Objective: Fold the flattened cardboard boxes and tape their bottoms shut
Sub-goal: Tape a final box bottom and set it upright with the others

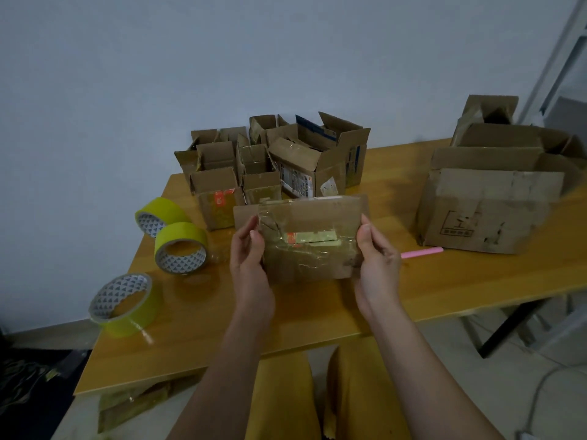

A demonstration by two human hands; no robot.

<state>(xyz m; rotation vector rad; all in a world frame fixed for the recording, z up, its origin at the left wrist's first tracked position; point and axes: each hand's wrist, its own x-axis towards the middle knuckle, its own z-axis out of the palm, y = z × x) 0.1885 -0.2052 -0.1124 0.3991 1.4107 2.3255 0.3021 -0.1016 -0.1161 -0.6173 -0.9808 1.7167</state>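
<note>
Both hands (252, 262) (378, 258) hold flattened box (305, 239) upright, long axis left-right

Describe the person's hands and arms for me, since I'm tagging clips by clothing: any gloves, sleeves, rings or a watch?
Both the left hand and the right hand are bare: no gloves, and no rings show on the visible fingers. Both forearms are uncovered as far as the frame's bottom edge, so no sleeves appear. No watch or bracelet shows on either wrist.
</note>
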